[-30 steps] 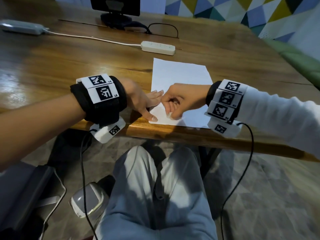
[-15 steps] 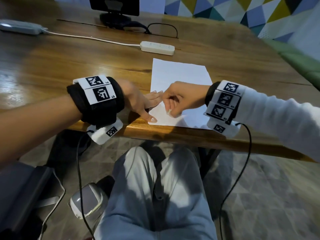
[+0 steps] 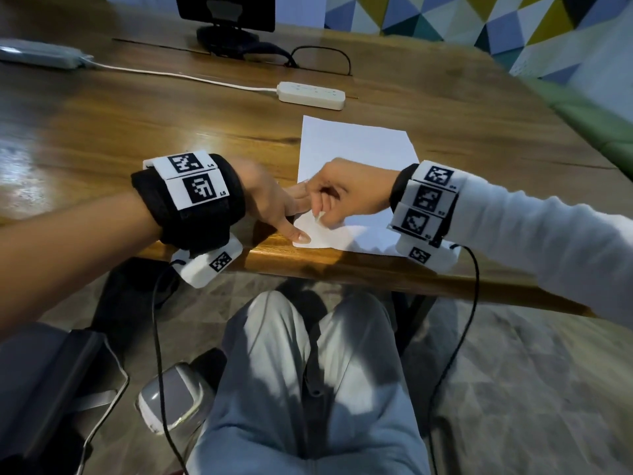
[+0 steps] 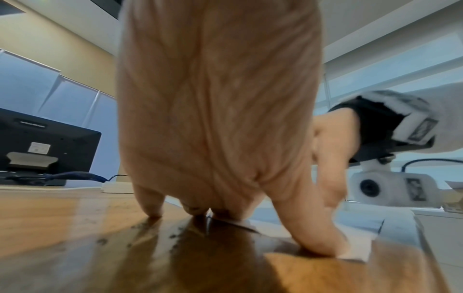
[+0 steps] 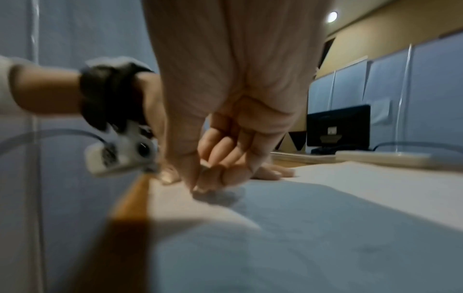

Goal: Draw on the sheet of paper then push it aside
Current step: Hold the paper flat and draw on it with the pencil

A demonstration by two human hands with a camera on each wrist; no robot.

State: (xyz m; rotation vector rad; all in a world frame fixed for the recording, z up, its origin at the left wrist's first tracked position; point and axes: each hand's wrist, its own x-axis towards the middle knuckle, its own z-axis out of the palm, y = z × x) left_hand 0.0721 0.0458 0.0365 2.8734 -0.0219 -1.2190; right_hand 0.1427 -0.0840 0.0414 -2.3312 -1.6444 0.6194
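Observation:
A blank white sheet of paper (image 3: 356, 145) lies on the wooden table (image 3: 171, 125), its near edge close to the table's front edge. My left hand (image 3: 294, 214) rests on the sheet's left edge with straight fingers, and the thumb (image 3: 301, 237) presses the near left corner. In the left wrist view the fingertips (image 4: 323, 247) press down on the paper (image 4: 355, 247). My right hand (image 3: 322, 214) hovers just beside it over the sheet's near left part, fingers curled toward the thumb. The right wrist view shows those curled fingers (image 5: 215, 174) low over the paper (image 5: 325, 208); no pen shows.
A white power strip (image 3: 311, 95) with its cable lies just beyond the sheet. Behind it stand a black monitor (image 3: 226, 12) and a looped dark cable (image 3: 322, 60). A grey device (image 3: 41, 56) sits far left. Green seating (image 3: 599, 121) borders the table's right side.
My right hand has crept slightly left across the sheet, closer to the left fingers. The left hand and the paper stay where they were.

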